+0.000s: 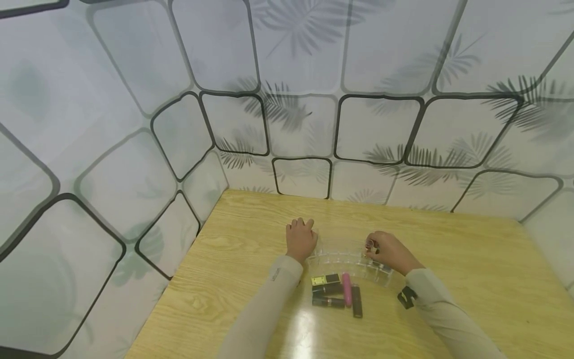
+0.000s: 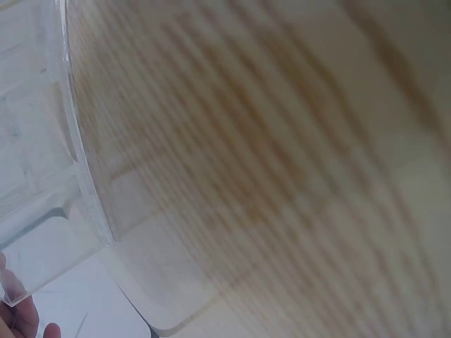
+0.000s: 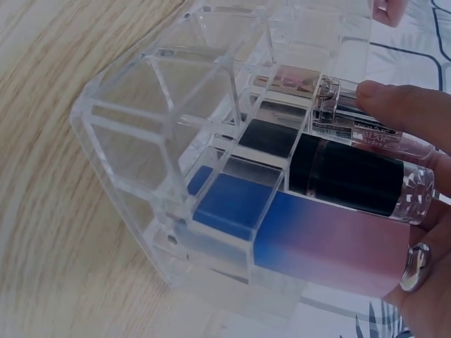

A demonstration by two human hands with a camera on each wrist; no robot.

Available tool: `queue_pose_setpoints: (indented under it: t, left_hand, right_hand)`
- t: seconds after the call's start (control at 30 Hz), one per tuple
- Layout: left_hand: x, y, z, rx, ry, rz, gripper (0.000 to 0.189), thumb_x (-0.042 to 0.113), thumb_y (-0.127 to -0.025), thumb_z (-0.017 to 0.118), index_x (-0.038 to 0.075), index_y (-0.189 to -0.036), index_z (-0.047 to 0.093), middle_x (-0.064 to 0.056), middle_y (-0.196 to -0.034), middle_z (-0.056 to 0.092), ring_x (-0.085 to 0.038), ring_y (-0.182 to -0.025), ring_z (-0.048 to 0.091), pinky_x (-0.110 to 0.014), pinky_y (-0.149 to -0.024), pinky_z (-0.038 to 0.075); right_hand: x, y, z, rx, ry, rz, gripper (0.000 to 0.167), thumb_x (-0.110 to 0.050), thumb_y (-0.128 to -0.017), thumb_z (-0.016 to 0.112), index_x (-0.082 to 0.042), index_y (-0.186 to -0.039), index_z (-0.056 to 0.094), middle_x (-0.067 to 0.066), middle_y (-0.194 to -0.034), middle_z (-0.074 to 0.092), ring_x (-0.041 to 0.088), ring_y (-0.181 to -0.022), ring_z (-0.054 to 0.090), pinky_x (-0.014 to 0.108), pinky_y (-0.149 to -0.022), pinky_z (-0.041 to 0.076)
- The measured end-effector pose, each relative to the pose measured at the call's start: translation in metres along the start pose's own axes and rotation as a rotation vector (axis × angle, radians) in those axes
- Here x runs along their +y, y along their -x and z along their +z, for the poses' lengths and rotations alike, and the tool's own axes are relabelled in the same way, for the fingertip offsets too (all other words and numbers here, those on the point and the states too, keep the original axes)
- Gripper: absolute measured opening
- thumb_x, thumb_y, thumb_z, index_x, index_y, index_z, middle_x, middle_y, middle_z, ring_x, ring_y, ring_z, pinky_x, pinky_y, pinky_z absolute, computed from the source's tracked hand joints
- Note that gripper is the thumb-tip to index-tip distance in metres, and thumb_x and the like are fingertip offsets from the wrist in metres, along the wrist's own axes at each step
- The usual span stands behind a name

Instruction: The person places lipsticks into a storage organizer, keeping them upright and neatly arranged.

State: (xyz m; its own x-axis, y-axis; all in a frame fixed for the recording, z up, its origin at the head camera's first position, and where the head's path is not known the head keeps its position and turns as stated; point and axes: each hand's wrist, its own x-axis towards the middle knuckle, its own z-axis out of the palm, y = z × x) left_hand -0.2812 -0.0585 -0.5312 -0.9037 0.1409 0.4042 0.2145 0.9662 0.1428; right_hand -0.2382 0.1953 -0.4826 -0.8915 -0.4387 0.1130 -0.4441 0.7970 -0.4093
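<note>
A clear plastic cosmetics organizer (image 1: 345, 258), curved and divided into small compartments, stands on the table. My left hand (image 1: 301, 239) holds its left end; in the left wrist view, fingers (image 2: 25, 313) lie at a clear corner. At the right end, my right hand (image 1: 389, 249) pinches a clear lipstick tube (image 3: 349, 113) with thumb and fingers. That tube's lower end is within a compartment. Beside it in the organizer stand a black lipstick tube with a clear end (image 3: 352, 172) and a blue-to-pink tube (image 3: 331, 243). My right fingers are partly hidden behind these tubes.
In front of the organizer lie a gold-and-black lipstick (image 1: 326, 280), a pink tube (image 1: 347, 289), a dark tube (image 1: 357, 300) and another black lipstick (image 1: 329, 301). A patterned curtain (image 1: 300, 177) borders the wooden table (image 1: 215, 279) at the back and left.
</note>
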Motion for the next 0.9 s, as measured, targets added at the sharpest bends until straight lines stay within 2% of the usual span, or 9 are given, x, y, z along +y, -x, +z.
queue_pose_setpoints:
  t: [0.37, 0.5, 0.67, 0.9]
  left_hand:
    - [0.000, 0.001, -0.001, 0.003, 0.002, -0.001, 0.024, 0.022, -0.084, 0.053, 0.019, -0.105, 0.063, -0.003, -0.083, 0.057, -0.016, -0.072, 0.046, -0.031, -0.066, 0.037]
    - [0.000, 0.001, -0.001, -0.001, -0.002, -0.005, 0.025, 0.022, -0.084, 0.053, 0.019, -0.106, 0.063, -0.003, -0.083, 0.057, -0.016, -0.072, 0.046, -0.031, -0.066, 0.036]
    - [0.000, 0.001, 0.000, -0.008, 0.010, -0.010, 0.025, 0.021, -0.084, 0.053, 0.019, -0.107, 0.063, -0.003, -0.083, 0.058, -0.016, -0.072, 0.046, -0.031, -0.067, 0.036]
    - [0.000, 0.001, 0.001, 0.009, 0.014, -0.005, 0.024, 0.021, -0.084, 0.054, 0.018, -0.105, 0.064, -0.003, -0.082, 0.058, -0.017, -0.072, 0.047, -0.032, -0.067, 0.037]
  right_hand:
    - [-0.002, 0.001, -0.002, -0.005, 0.018, -0.004, 0.016, -0.014, -0.078, 0.074, -0.014, -0.076, 0.057, -0.003, -0.072, 0.054, 0.009, -0.066, 0.044, 0.026, -0.059, 0.041]
    - [-0.003, 0.002, -0.003, 0.010, 0.049, -0.010, 0.014, -0.016, -0.078, 0.073, -0.011, -0.081, 0.061, -0.002, -0.075, 0.056, 0.009, -0.067, 0.048, 0.029, -0.061, 0.043]
    - [-0.013, 0.006, -0.010, 0.106, 0.130, -0.064, 0.023, -0.016, -0.076, 0.076, -0.005, -0.091, 0.063, 0.004, -0.082, 0.060, 0.014, -0.070, 0.056, 0.032, -0.063, 0.049]
    - [-0.042, 0.017, -0.022, 0.265, 0.257, -0.142, 0.029, -0.016, -0.073, 0.078, -0.002, -0.094, 0.064, 0.009, -0.087, 0.063, 0.025, -0.077, 0.060, 0.049, -0.075, 0.048]
